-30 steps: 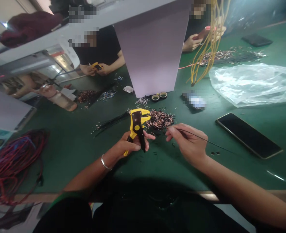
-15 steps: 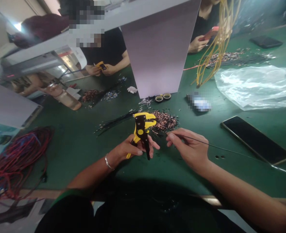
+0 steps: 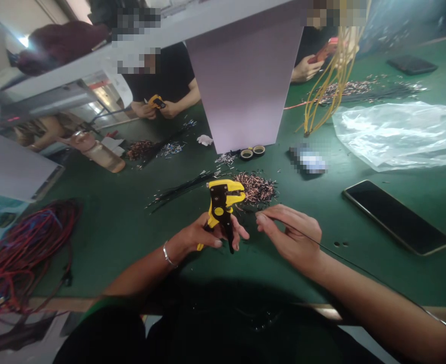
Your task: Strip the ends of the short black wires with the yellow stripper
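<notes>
Left hand (image 3: 204, 232) half-curled round yellow-black wire stripper (image 3: 218, 195), tool in front of clippings pile (image 3: 259, 189) — right hand (image 3: 295, 233) pinching thin black wire (image 3: 359, 268) (tip apart from stripper), phone (image 3: 397, 217) on table (image 3: 112, 237) off to right

Smooth wire stripper (image 3: 218, 211), crinkled plastic sheet (image 3: 397, 134)

Black wire (image 3: 355, 265) swung lower, toward my side of the table (image 3: 112, 242).
A second ago I had its bright tail just below the smartphone (image 3: 397, 217); now it slopes beside my right forearm (image 3: 378, 306) to the front edge. My right hand (image 3: 296, 237) pinches nearer the yellow wire stripper (image 3: 219, 202), whose head sits slightly lower against the copper-ended clippings (image 3: 259, 188).
</notes>
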Tool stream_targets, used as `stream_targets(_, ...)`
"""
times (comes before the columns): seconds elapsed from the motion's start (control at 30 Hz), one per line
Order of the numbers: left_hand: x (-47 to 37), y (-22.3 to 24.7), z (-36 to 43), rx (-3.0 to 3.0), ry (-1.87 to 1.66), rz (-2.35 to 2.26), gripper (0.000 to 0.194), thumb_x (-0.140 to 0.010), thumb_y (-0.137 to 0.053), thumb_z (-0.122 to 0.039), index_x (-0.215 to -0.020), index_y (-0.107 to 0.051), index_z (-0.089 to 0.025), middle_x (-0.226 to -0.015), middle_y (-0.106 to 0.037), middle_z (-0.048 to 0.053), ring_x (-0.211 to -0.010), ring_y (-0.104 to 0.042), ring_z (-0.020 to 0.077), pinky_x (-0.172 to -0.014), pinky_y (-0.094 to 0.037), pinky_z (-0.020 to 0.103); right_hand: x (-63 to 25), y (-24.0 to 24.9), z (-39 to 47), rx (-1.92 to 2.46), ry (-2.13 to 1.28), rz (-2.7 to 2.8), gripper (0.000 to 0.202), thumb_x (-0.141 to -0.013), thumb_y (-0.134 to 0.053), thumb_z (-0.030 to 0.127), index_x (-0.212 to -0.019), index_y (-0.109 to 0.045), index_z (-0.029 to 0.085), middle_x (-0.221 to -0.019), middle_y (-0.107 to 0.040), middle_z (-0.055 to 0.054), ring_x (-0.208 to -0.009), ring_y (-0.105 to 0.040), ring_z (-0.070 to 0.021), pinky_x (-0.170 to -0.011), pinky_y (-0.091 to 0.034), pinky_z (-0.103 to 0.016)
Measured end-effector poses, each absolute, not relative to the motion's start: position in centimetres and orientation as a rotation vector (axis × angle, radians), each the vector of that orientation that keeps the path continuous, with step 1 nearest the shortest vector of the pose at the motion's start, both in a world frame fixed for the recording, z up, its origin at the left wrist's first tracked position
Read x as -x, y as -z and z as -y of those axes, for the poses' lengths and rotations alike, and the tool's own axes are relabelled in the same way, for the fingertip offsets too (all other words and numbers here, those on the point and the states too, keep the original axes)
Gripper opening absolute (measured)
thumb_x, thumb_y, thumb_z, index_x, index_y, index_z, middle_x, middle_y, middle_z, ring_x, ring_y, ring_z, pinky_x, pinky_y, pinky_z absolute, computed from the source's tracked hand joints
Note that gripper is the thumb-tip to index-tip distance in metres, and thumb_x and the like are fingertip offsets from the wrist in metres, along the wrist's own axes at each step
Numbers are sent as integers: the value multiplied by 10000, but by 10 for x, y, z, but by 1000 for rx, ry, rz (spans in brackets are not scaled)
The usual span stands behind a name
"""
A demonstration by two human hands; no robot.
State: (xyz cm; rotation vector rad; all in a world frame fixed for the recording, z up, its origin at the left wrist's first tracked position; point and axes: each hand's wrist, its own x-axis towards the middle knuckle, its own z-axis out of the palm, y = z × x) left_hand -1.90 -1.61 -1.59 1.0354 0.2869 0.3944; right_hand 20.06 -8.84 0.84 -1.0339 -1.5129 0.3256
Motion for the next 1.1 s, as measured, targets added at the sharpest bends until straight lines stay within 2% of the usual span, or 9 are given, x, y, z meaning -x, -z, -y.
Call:
stream_targets(0.43,22,15,18,-1111,-368,-353,462,-691,-836,-252,-1112,-677,-150,-1104,-739,183,-846,-692,250,-813,-535,423,-202,-7,90,978,-396,1549,185,-910,-580,115,-837,-740,175,-770,-784,-76,-674,-744,-170,-638,-608,-275)
stream_targets(0.67,23,17,19,-1122,-365,-343,446,-716,-821,-227,-1123,-667,-129,-1113,-726,195,-870,-686,250,-836,-526,423,-203,-8,89,1023,-364,1517,177,-901,-598,118,-817,-740,183,-735,-776,-63,-670,-738,-177,-635,-603,-287)
stream_targets(0.83,24,18,19,-1099,-390,-366,445,-710,-826,-214,-1114,-660,-128,-1087,-734,191,-861,-691,250,-833,-532,427,-204,-6,87,1064,-371,1411,151,-901,-625,136,-822,-741,191,-674,-738,-36,-556,-676,-150,-561,-569,-290)
stream_targets(1.1,23,19,18,-1054,-394,-336,462,-686,-848,-215,-1106,-668,-142,-1052,-750,166,-843,-711,242,-822,-549,422,-205,-3,85,1065,-365,1389,139,-887,-655,147,-789,-739,198,-636,-719,-18,-543,-663,-151,-550,-559,-292)
